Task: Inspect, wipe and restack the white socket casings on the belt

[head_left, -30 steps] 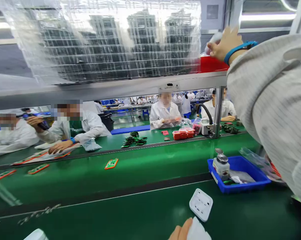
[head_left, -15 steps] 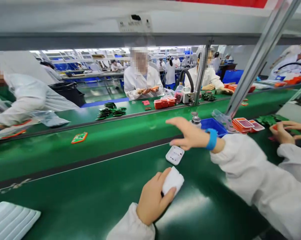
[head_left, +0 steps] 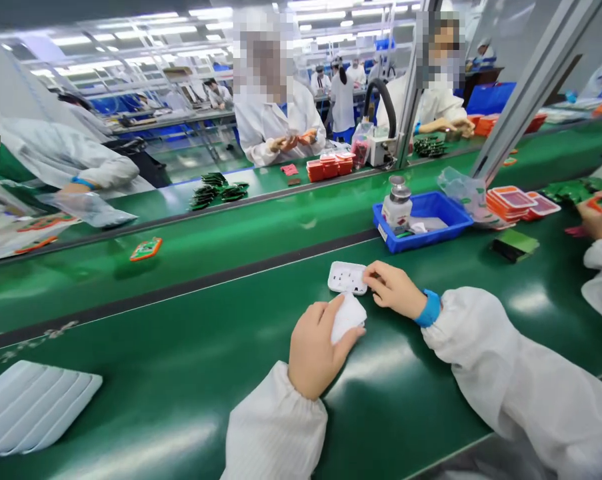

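My left hand (head_left: 315, 347) is wrapped round a white folded cloth (head_left: 349, 316), thumb on one side and fingers on the other. The cloth is right at the near edge of a shallow white plastic cover (head_left: 345, 276) with rounded corners and small dark holes. At the cover's right edge, my right hand (head_left: 397, 291) pinches it between thumb and fingertips. A blue band (head_left: 429, 308) circles my right wrist. The cover is at the far side of the green work surface (head_left: 191, 373); whether it is slightly lifted I cannot tell.
Behind my right hand stands a blue tray (head_left: 433, 230) with a metal-topped bottle (head_left: 397, 205). Red-framed parts (head_left: 511, 201) are stacked right of it. Ribbed white packaging (head_left: 35, 407) lies at left. An orange-rimmed board (head_left: 146, 249) rests on the belt. Co-workers sit opposite; another's hand (head_left: 601, 213) is at right.
My right hand has come down from above the cover, and its spread fingers have closed on the right edge. The cover has turned somewhat. My left hand has brought the cloth nearer it.
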`<state>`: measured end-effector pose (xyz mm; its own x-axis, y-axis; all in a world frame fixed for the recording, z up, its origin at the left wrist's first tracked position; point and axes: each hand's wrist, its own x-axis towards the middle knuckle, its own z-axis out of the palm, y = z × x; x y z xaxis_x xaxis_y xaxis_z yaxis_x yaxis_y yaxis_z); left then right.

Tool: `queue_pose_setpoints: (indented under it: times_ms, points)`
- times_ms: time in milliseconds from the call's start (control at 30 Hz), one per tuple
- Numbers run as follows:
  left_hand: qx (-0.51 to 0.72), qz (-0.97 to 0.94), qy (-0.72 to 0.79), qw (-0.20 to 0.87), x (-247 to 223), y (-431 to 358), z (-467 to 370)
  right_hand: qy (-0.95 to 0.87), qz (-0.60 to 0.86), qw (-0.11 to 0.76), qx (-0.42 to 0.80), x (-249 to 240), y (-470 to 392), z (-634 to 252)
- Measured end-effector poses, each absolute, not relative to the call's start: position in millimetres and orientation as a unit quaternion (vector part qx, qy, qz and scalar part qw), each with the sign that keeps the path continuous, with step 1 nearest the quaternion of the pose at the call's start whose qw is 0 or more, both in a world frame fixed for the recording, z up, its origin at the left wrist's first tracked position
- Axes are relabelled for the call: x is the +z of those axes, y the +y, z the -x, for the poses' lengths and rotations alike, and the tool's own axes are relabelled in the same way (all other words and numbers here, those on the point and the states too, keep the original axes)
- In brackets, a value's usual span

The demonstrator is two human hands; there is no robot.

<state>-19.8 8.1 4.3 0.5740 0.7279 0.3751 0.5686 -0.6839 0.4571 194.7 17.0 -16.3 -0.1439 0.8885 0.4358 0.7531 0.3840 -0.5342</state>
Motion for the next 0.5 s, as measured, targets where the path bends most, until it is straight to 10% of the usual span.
queue_pose_setpoints:
  times_ms: [500]
  points:
    - [0.200,-0.866,0.349,0.298,17.9,-1.2,29.9,-0.744,0.481,0.424,0.187,2.8,7.8,-191.2]
